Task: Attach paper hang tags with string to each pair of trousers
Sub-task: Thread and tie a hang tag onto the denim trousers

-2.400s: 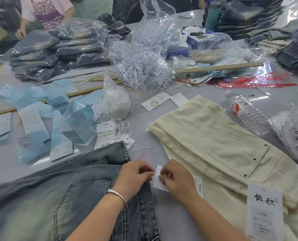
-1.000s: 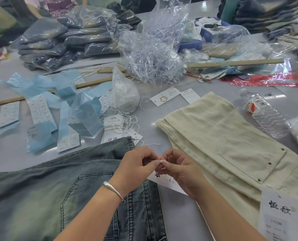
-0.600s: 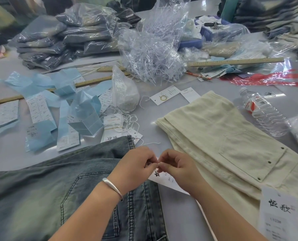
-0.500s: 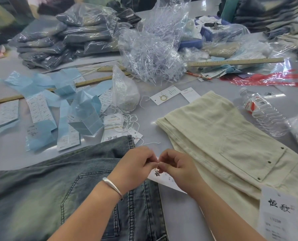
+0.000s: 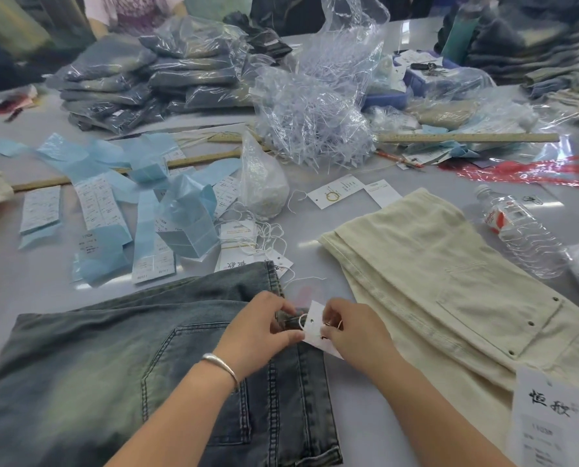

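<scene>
From the head view, low in the middle of the frame, the left hand (image 5: 259,326) pinches the waistband edge of the faded blue jeans (image 5: 119,372) and a corner of the white hang tag (image 5: 311,323). The right hand (image 5: 352,328) has its grip closed on the tag, the string (image 5: 302,321) looped at its punched hole. On the grey tabletop (image 5: 318,261) beside them, cream trousers (image 5: 450,274) already carry a tag. That thin string could slip free before it is secured, or tear the hole if tugged hard.

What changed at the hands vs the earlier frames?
Half a second ago the fingertips met pinched above the tag. Now the left hand sits on the jeans waistband and the right hand holds the tag upright against it, its hole and a string loop showing. Cream trousers, bottle and loose tags stayed put.
</scene>
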Demonstrator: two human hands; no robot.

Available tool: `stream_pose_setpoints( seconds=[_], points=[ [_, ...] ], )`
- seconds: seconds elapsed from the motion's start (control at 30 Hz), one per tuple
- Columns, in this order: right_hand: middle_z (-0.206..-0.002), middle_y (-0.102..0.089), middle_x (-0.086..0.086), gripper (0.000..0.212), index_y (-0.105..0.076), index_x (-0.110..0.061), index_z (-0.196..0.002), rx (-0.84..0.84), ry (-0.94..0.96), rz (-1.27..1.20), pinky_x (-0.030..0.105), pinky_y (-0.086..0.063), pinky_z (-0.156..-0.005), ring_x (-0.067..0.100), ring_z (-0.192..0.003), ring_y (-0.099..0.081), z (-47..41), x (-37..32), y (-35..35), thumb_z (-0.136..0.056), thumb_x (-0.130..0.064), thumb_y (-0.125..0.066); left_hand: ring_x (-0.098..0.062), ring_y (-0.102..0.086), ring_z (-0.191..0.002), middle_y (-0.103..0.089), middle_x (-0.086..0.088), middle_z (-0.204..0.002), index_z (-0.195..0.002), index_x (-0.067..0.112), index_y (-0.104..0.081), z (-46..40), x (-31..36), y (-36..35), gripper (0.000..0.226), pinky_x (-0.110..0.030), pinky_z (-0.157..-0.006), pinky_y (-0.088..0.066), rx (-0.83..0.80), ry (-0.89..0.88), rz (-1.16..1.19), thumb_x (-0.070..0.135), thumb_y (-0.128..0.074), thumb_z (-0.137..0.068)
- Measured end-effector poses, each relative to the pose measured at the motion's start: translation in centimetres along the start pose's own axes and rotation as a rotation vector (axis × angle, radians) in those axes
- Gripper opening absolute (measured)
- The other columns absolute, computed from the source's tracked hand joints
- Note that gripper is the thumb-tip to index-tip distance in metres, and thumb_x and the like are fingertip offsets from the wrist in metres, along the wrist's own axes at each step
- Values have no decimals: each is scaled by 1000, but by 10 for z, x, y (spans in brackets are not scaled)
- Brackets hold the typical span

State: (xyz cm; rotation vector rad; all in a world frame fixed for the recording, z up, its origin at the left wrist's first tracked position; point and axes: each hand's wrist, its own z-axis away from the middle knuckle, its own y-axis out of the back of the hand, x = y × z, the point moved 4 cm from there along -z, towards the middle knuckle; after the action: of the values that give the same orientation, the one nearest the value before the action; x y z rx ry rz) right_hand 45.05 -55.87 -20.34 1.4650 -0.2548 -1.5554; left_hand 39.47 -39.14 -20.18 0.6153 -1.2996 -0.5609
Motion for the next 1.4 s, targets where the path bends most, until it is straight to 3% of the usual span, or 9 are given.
stream_pose_setpoints(
  seconds=[0.13,0.27,0.53,0.73,0.93,1.07,1.2,1.33,1.4],
  points=[
    [-106,-56,-11,28,-56,-25,-112,263,40,35,29,-44,-80,13,-100,-56,6,-20,-8,-86,-31,-66,2,-57,-89,-57,16,-99,-91,34,-61,44,-55,52,18,-21,-78,-46,376,85,38,25,-74,-82],
    [-119,-55,-10,58,-49,-24,-125,159,124,226,34,-42,-94,16,-112,-52,8,-46,-44,-80,-56,-66,-30,-55,-107,-64,-10,-107,-100,13,-69,116,-150,129,21,-40,-97,-38,691,418,-187,10,-75,-79],
    [-113,-58,-2,78,-44,-23,-103,2,-229,340,37,-47,-84,24,-106,-57,-23,-72,-64,-54,-77,-71,-41,-45,-125,-52,-25,-131,-130,-1,-49,221,-290,193,89,-46,-102,-36,543,1108,-181,64,-71,-73],
    [-98,-71,12,67,-68,-7,-102,-175,-373,-122,40,-55,-84,28,-90,-66,-33,-84,-73,-47,-31,-96,-38,-58,-111,-62,-20,-121,-120,4,-56,224,-306,181,95,-40,-90,-47,494,995,87,66,-83,-54],
    [-91,-75,15,41,-74,-11,-98,-405,-352,-424,46,-60,-76,31,-82,-73,6,-133,-93,-59,-4,-85,-32,-69,-77,-74,-16,-77,-91,-4,-72,211,-264,194,53,-36,-71,-53,366,782,683,15,-81,-42],
    [-91,-74,16,48,-76,-12,-87,-293,-167,-465,49,-57,-83,33,-87,-72,46,-152,-56,-40,-14,-85,-38,-70,-86,-72,-25,-95,-107,-3,-65,207,-214,231,44,-42,-75,-57,268,587,935,-1,-68,-63],
    [-103,-70,25,48,-73,-6,-101,-272,-33,-677,46,-58,-81,40,-94,-69,102,-145,6,-54,-3,-79,-31,-69,-54,-70,-24,-69,-81,-7,-70,208,-145,265,21,-34,-43,-56,199,401,989,-2,-55,-67],
    [-100,-71,25,46,-73,-4,-100,-106,46,-763,35,-57,-69,39,-90,-70,152,-120,67,-54,-5,-78,-20,-70,-54,-70,-12,-62,-96,-3,-67,174,-74,275,23,-30,-45,-56,138,259,958,0,-46,-90],
    [-99,-71,24,49,-73,-4,-98,8,31,-769,36,-57,-69,40,-90,-70,173,-103,91,-50,-10,-81,-11,-67,-49,-68,-7,-55,-72,-1,-74,143,-10,261,36,-22,-41,-53,53,136,912,-5,-42,-89]
  ],
)
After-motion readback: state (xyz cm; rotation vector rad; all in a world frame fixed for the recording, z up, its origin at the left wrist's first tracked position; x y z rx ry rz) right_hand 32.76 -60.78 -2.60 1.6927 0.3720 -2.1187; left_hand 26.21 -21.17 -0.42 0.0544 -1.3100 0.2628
